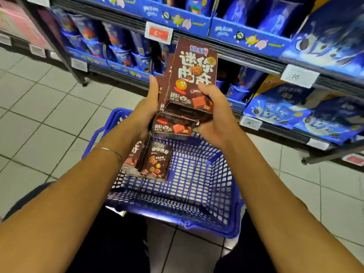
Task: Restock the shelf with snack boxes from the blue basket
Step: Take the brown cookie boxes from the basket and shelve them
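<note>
A stack of brown snack boxes [192, 75] is held upright above the blue basket [197, 196], in front of the shelf [254, 58]. My left hand [148, 107] presses flat against the stack's left side with straight fingers. My right hand [216, 115] grips the stack's lower right corner, thumb on the front box. A lower box [173, 127] in the stack sticks out below. More brown boxes [155, 164] stand inside the basket at its far left corner.
The shelves hold blue cookie packs [331, 46] and blue cups [122, 54], with price tags [158, 33] on the rails. A dark gap [228, 73] shows on the middle shelf behind the stack. The basket sits on a tiled floor [49, 115] between my knees.
</note>
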`<action>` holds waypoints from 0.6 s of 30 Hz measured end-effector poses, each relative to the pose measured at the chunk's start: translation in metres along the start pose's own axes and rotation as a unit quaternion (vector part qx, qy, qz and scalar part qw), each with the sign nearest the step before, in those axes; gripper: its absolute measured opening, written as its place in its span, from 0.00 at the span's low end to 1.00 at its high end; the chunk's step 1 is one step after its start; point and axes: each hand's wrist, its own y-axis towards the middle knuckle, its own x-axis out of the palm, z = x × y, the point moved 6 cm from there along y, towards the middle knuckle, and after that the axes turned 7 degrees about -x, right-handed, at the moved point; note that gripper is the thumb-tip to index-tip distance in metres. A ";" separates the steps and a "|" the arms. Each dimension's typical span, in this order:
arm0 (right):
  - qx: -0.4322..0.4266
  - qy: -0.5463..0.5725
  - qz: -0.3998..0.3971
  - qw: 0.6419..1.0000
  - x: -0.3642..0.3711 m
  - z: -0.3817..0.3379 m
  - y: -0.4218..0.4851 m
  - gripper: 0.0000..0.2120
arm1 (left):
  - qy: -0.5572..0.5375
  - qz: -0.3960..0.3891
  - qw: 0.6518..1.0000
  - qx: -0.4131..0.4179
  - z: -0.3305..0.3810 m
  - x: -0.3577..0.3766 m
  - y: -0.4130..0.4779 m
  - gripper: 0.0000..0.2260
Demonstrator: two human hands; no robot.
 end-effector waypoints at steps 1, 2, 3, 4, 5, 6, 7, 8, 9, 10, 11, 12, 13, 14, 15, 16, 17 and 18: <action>0.002 -0.006 0.015 1.000 0.006 -0.009 -0.006 0.11 | -0.002 0.003 1.000 -0.007 0.009 0.001 -0.008 0.42; 0.002 -0.006 0.031 1.000 0.013 -0.021 -0.014 0.11 | -0.004 -0.002 1.000 -0.015 0.019 0.004 -0.018 0.41; -0.003 -0.003 0.044 0.999 0.020 -0.036 -0.024 0.10 | -0.003 -0.015 1.000 -0.019 0.031 0.010 -0.032 0.41; -0.010 0.005 0.055 0.998 0.028 -0.054 -0.034 0.09 | 0.000 -0.031 0.999 -0.019 0.046 0.016 -0.049 0.41; -0.018 0.014 0.063 0.998 0.037 -0.074 -0.046 0.09 | 0.002 -0.051 0.999 -0.020 0.062 0.025 -0.068 0.40; -0.025 0.019 0.068 0.997 0.046 -0.096 -0.059 0.09 | -0.001 -0.075 0.997 -0.019 0.080 0.034 -0.089 0.41; -0.030 0.018 0.070 0.997 0.057 -0.120 -0.073 0.08 | -0.005 -0.097 0.995 -0.016 0.097 0.044 -0.111 0.41; -0.032 0.011 0.070 0.997 0.069 -0.146 -0.089 0.08 | -0.010 -0.113 0.993 -0.013 0.116 0.053 -0.134 0.41; -0.033 0.003 0.070 0.997 0.081 -0.173 -0.105 0.08 | -0.014 -0.122 0.992 -0.009 0.135 0.061 -0.158 0.42; -0.032 -0.006 0.072 0.997 0.093 -0.202 -0.122 0.08 | -0.020 -0.127 0.992 -0.006 0.155 0.068 -0.182 0.42; -0.031 -0.016 0.075 0.997 0.106 -0.231 -0.139 0.09 | -0.025 -0.128 0.991 -0.005 0.174 0.075 -0.206 0.42; -0.031 -0.028 0.078 0.996 0.118 -0.261 -0.158 0.11 | -0.028 -0.130 0.991 -0.010 0.192 0.082 -0.233 0.43; -0.032 -0.037 0.081 0.995 0.131 -0.291 -0.176 0.14 | -0.030 -0.137 0.990 -0.016 0.211 0.090 -0.260 0.45; -0.035 -0.042 0.084 0.995 0.143 -0.321 -0.195 0.18 | -0.036 -0.148 0.988 -0.018 0.228 0.099 -0.287 0.47; -0.037 -0.043 0.084 0.995 0.156 -0.350 -0.215 0.20 | -0.044 -0.157 0.987 -0.014 0.246 0.108 -0.315 0.48; -0.041 -0.044 0.078 0.995 0.168 -0.378 -0.234 0.19 | -0.053 -0.163 0.985 -0.007 0.265 0.117 -0.342 0.47; -0.050 -0.045 0.068 0.995 0.180 -0.407 -0.252 0.17 | -0.059 -0.165 0.984 0.003 0.284 0.129 -0.368 0.47; -0.063 -0.046 0.059 0.995 0.191 -0.434 -0.270 0.13 | -0.064 -0.168 0.984 0.013 0.304 0.140 -0.393 0.46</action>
